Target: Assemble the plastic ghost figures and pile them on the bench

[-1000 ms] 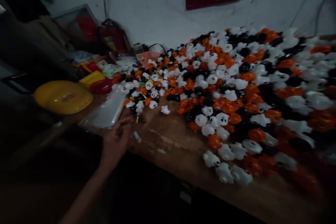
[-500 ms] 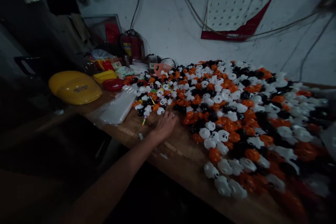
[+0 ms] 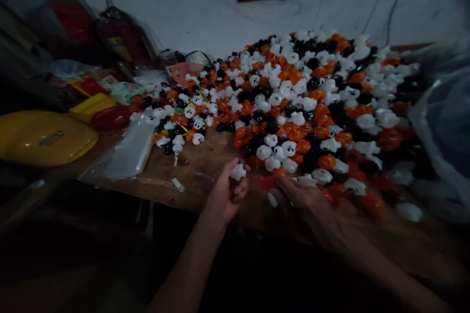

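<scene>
My left hand [image 3: 228,190] is above the table's front part, its fingers closed around a small white plastic ghost piece [image 3: 238,172]. To its right, my right hand [image 3: 308,203] reaches in at the near edge of the heap, palm down. At its fingertips is a small red piece [image 3: 267,183], too blurred to name. A loose white piece [image 3: 272,199] shows just below those fingers. Beyond both hands spreads a large heap of orange, white and black plastic pieces [image 3: 290,107], some with ghost faces.
Toward the left lie a smaller cluster of ghost pieces [image 3: 189,112] with coloured sticks, clear plastic bags [image 3: 134,149], a red dish [image 3: 112,117] and a yellow helmet-like object [image 3: 47,137]. A translucent bag [image 3: 446,127] stands at the right. The wooden table's [image 3: 161,181] front edge is close.
My left hand has lifted from the tabletop and now holds a white ghost piece. My right hand has come into view with something red at its fingers. The view has tilted down and shifted right.
</scene>
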Available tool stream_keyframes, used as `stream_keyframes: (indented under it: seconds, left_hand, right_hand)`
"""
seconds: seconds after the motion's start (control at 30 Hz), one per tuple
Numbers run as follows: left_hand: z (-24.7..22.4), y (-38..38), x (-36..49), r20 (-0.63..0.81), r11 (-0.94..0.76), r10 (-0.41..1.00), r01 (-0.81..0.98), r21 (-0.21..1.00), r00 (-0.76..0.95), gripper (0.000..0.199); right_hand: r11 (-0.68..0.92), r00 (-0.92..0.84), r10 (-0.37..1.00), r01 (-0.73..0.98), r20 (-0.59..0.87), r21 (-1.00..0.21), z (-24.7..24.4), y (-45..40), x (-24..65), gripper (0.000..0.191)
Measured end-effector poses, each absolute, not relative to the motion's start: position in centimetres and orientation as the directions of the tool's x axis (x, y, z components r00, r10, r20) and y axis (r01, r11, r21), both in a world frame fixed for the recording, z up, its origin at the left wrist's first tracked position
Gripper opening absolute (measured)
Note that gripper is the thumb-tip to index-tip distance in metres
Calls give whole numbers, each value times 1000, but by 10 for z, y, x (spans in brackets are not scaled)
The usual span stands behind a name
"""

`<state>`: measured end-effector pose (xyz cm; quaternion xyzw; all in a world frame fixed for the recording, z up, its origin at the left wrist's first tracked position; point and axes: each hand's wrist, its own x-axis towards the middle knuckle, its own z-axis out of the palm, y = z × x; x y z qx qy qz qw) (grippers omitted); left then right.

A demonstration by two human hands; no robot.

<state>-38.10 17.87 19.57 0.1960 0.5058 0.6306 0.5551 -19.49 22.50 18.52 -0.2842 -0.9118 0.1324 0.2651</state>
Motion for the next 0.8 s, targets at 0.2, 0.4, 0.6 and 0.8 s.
stream_keyframes:
  seconds: [0.2, 0.4, 0.6, 0.8]
  left_hand:
    - [191, 168, -360, -489, 96, 826, -784, 613, -281, 22]
    - [189, 167, -345, -541, 44, 722, -752, 658, -432, 23]
    - [188, 164, -330, -444, 53, 706, -585, 809, -551, 26]
    - [181, 163, -314, -389, 92, 732, -484, 870, -560, 30]
  right_hand:
    - [814, -771, 563, 456, 297, -360, 189, 209, -204, 17]
    - [807, -786, 571, 483, 238, -341, 194, 199, -205, 17]
    - [808, -767, 577, 485, 280, -334, 188, 201, -208, 15]
    - [782, -730, 622, 558, 283, -279, 177, 194, -209, 16]
